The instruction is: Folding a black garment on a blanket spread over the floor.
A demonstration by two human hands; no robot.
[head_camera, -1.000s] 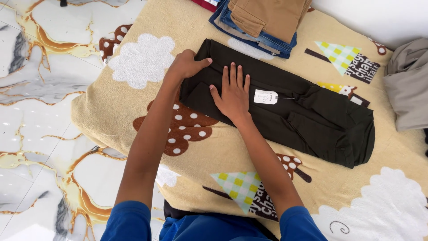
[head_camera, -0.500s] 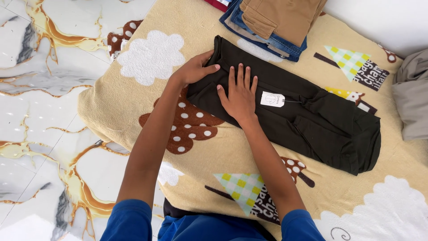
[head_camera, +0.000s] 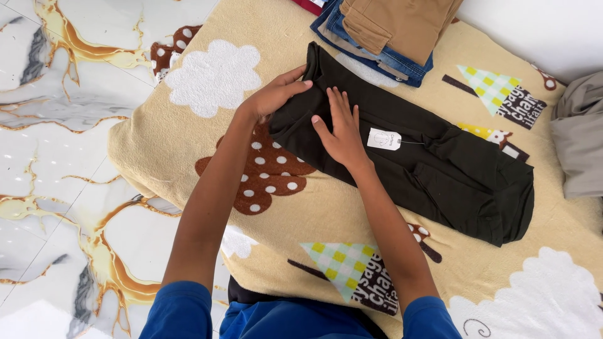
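Observation:
A dark, nearly black pair of trousers (head_camera: 440, 169) lies folded lengthwise on a beige blanket (head_camera: 188, 150) printed with white clouds, brown mushrooms and checked trees. A small white tag (head_camera: 384, 139) hangs on its middle. My left hand (head_camera: 271, 95) grips the left end of the trousers, thumb on top and the cloth's edge slightly lifted. My right hand (head_camera: 341, 129) lies flat on the cloth just left of the tag, fingers spread and pressing down.
A stack of folded clothes (head_camera: 389, 31), tan trousers over blue jeans, sits at the blanket's far edge. A grey garment (head_camera: 581, 138) lies at the right edge. White marble-patterned floor (head_camera: 56, 163) with gold veins lies left of the blanket.
My left hand has closed on the trousers' left end and begun lifting its edge. My right hand has stayed pressed flat near the tag. The head view has moved closer.

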